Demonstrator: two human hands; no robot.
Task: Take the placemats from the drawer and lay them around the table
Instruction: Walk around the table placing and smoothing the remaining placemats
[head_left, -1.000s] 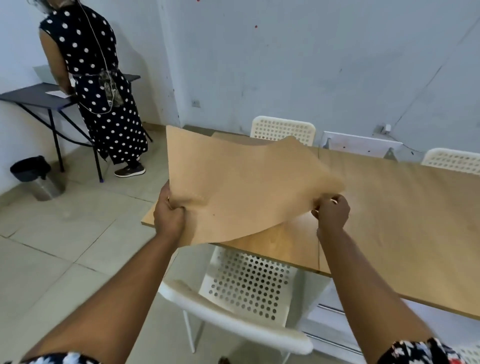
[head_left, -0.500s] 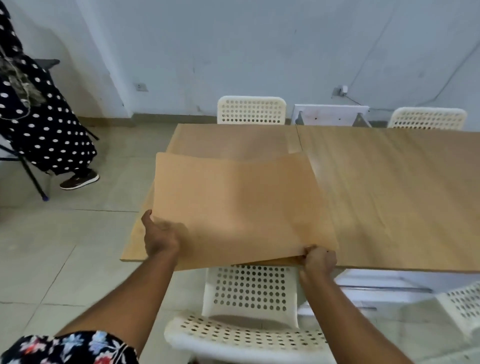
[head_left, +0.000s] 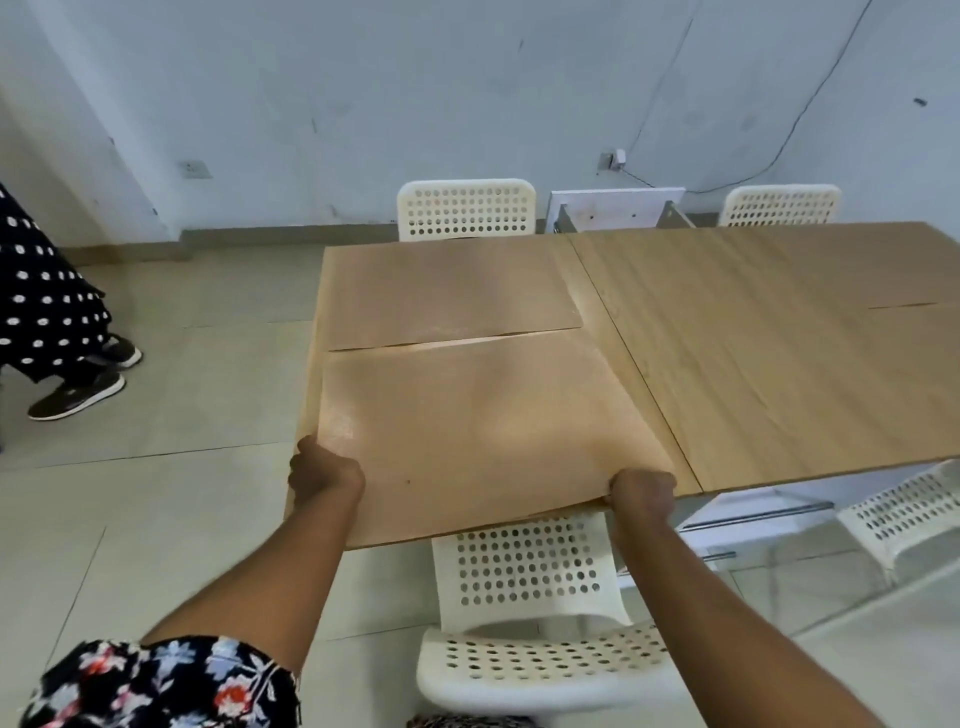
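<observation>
A white chair (head_left: 524, 587) sits nearest, tucked under the table (head_left: 753, 364). Above it, the left hand (head_left: 324, 470) and right hand (head_left: 643, 491) each grip a near corner of a tan mat (head_left: 467, 431) lying on the table, its near edge overhanging. A second mat (head_left: 447, 291) lies just beyond. Let go now, the overhanging mat might slide off. No writing is readable.

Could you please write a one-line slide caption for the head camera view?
Both hands, left hand and right hand, grip a tan placemat at the wooden table edge.
</observation>
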